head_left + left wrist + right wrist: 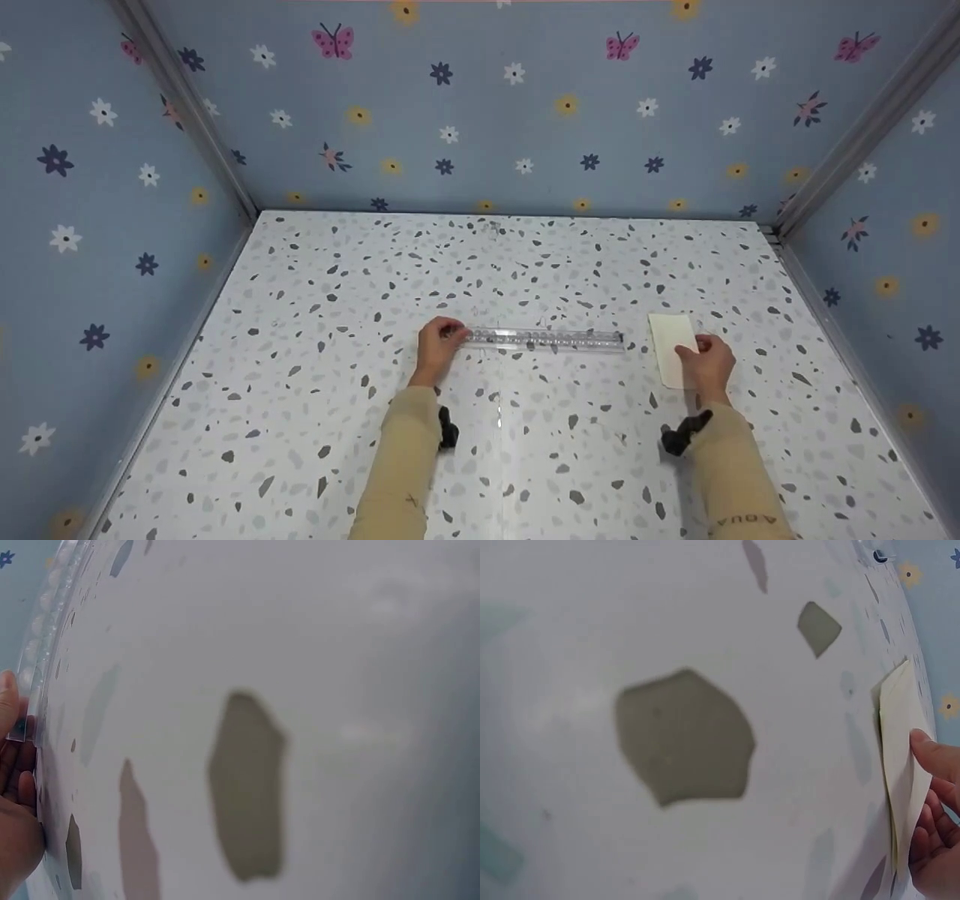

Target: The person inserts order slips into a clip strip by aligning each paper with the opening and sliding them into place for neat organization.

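While the left hand (437, 351) pinches the near-left end of a clear plastic strip case (547, 340) between thumb and fingers, the right hand (710, 369) grips the right edge of a folded cream paper (671, 345), its thumb laid over the upper face and its fingers curled behind. The strip case, with a row of small round forms along its length and a dark spot at its far end, stretches rightward from the left hand across the middle of the speckled tabletop (570, 465); whether its held end is lifted, I cannot tell. The folded paper is just beyond the case's right end, apart from it. Tan sleeves (397, 472) cover both forearms, and a blue floral panel (510, 135) with pink butterflies stands behind the tabletop.
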`<state>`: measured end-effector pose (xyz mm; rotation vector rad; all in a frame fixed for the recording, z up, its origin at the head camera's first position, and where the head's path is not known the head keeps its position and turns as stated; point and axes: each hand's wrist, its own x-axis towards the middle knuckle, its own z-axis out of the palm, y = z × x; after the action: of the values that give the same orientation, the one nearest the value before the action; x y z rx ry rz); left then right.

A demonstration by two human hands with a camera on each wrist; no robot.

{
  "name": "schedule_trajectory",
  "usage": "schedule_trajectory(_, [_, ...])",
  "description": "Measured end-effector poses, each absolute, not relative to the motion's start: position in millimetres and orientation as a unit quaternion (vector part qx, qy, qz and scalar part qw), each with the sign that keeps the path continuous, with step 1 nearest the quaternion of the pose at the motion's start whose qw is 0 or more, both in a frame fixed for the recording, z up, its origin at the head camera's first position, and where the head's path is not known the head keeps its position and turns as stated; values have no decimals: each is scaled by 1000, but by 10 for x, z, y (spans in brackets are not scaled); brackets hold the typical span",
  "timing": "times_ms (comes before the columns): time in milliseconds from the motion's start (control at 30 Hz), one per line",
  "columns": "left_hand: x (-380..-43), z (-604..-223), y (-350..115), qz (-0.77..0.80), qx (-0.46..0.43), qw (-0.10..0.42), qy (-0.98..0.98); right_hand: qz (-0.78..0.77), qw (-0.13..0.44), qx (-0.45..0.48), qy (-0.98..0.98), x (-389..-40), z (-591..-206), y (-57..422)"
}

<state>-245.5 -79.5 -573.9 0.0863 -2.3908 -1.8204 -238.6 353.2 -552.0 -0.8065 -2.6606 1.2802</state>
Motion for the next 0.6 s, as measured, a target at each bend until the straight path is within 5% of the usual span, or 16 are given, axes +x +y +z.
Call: schedule_trajectory(600, [-2461, -5753, -791, -609, 19, 79, -789, 417, 56, -252, -871, -2369, -5464, 3528])
